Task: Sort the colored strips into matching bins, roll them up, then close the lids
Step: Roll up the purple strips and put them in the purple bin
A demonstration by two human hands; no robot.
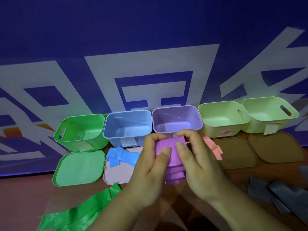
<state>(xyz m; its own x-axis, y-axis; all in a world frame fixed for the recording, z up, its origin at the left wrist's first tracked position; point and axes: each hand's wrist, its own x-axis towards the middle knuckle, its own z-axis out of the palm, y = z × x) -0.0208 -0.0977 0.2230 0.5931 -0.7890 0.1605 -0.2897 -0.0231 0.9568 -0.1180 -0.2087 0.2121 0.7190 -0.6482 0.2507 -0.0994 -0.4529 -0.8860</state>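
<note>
Both hands hold a purple strip (pixel 173 157) folded into a thick roll, just in front of the open purple bin (pixel 191 114). My left hand (pixel 148 165) grips its left side with the thumb on top. My right hand (pixel 196 160) pinches the right side, fingers curled over the top edge. Loose purple layers hang below the roll. A blue strip (pixel 120 155) lies on a pink lid (pixel 116 172). A green strip (pixel 80 212) sprawls at the front left. A pink strip (pixel 211 145) lies behind my right hand. Grey strips (pixel 280 195) lie at the right.
Five open bins stand in a row at the back: green (pixel 70 140), blue (pixel 113 135), purple, and two pale green ones (pixel 215 129) (pixel 256 125). A green lid (pixel 78 167) and two brown lids (pixel 236 154) (pixel 276 147) lie in front of them on the wooden table.
</note>
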